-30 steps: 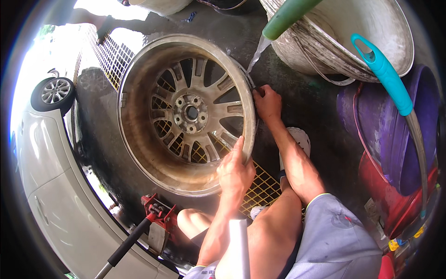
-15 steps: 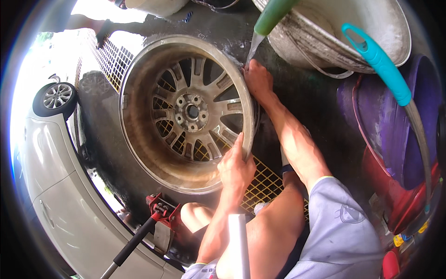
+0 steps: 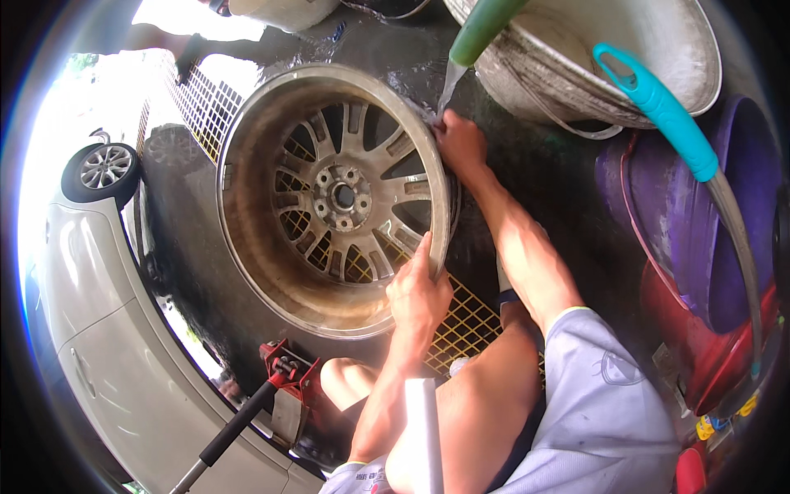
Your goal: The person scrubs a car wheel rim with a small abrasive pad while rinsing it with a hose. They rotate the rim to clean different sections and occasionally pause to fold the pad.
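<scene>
A bare, brown-stained alloy wheel rim stands tilted before me, its hollow inner side, spokes and hub toward me. My left hand is closed round its near right edge, the index finger stretched up along the lip. At the upper right edge of the rim, my right hand is bent with fingers curled in against the outer side. The fingertips are hidden there, and I cannot make out what they hold, if anything. Water runs from a green hose end just above, down beside that hand.
A dirty white bucket, a purple tub and a red basin stand at right, with a turquoise-handled brush across them. Yellow floor grating lies beneath the rim. At left are a red jack and a silver car.
My right hand has shifted slightly down along the rim's outer side. My left hand keeps its hold, and the water still runs. The view has moved a little.
</scene>
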Available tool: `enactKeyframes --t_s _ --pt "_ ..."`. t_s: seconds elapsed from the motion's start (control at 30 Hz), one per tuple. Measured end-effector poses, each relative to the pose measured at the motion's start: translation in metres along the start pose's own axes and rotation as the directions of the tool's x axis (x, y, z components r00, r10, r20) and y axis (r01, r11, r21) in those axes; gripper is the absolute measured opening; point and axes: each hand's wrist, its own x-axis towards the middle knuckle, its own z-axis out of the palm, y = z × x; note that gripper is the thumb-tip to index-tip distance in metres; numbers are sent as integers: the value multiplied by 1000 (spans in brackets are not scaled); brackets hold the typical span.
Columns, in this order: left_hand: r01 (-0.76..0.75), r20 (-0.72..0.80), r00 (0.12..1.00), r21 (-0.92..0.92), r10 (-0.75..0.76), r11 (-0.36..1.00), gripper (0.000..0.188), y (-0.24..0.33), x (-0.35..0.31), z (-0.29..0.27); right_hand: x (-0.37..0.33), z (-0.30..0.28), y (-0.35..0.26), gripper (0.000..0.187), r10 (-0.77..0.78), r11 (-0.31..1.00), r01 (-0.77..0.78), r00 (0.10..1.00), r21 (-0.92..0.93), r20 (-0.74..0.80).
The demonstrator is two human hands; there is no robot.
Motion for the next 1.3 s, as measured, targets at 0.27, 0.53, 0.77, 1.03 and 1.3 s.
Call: enactKeyframes --t_s 0.27,0.53,0.77,1.03,1.3 --pt "18 16 1000 19 -18 1000 62 7 3 1 11 -4 -7 33 122 992 -120 992 38 -30" --pt "42 10 999 55 -42 998 63 5 1 -4 -16 11 13 26 -13 998 14 1000 55 -20" --pt "-27 -15 999 37 28 999 63 0 5 -1 0 9 10 29 -11 993 20 997 117 -76" --pt "-32 5 999 -7 32 999 63 6 5 0 9 14 18 25 -38 996 45 995 80 -88" --pt "28 39 999 45 -30 999 64 5 4 -1 -3 9 15 28 13 989 -2 998 151 -69"
